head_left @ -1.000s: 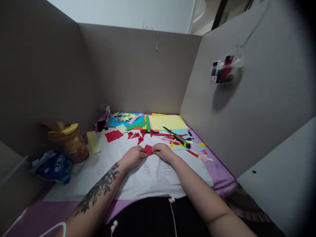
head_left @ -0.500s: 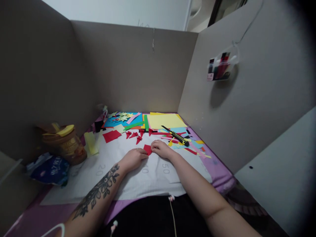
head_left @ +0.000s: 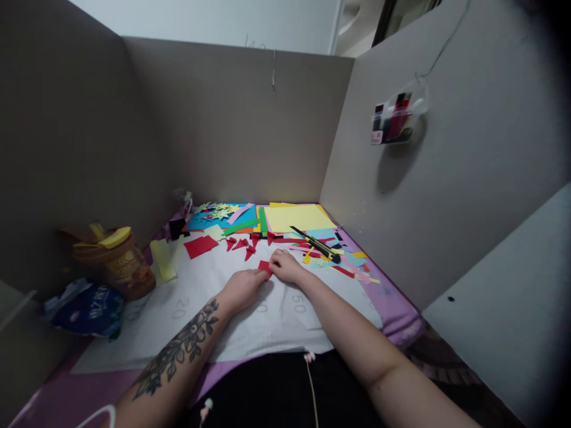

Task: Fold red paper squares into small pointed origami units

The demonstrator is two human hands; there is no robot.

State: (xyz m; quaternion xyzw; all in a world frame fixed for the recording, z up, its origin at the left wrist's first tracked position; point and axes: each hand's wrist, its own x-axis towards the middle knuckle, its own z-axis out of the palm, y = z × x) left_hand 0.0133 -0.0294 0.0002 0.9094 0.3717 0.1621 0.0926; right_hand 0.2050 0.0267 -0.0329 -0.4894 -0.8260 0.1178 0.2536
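A small piece of red paper (head_left: 264,266) is held between my two hands, low over the white sheet (head_left: 196,333). My left hand (head_left: 244,286) pinches its left and lower side, fingers closed. On its right edge, my right hand (head_left: 284,266) has its fingers curled and pressed together; the fingertips partly cover the paper. Just beyond my hands lie several small folded red paper pieces (head_left: 250,252). To their left are larger red paper squares (head_left: 200,246).
A utility knife (head_left: 316,245) lies on coloured paper strips at the right. Yellow sheets (head_left: 298,219) and a blue sheet (head_left: 191,222) with paper stars sit at the back. A brown cup (head_left: 129,267) and blue packet (head_left: 89,309) stand left. Grey partitions (head_left: 241,131) surround the table.
My left hand has shifted slightly up, and the red paper is lifted and tilted between my fingers, with less of it showing. The whole view has moved a little.
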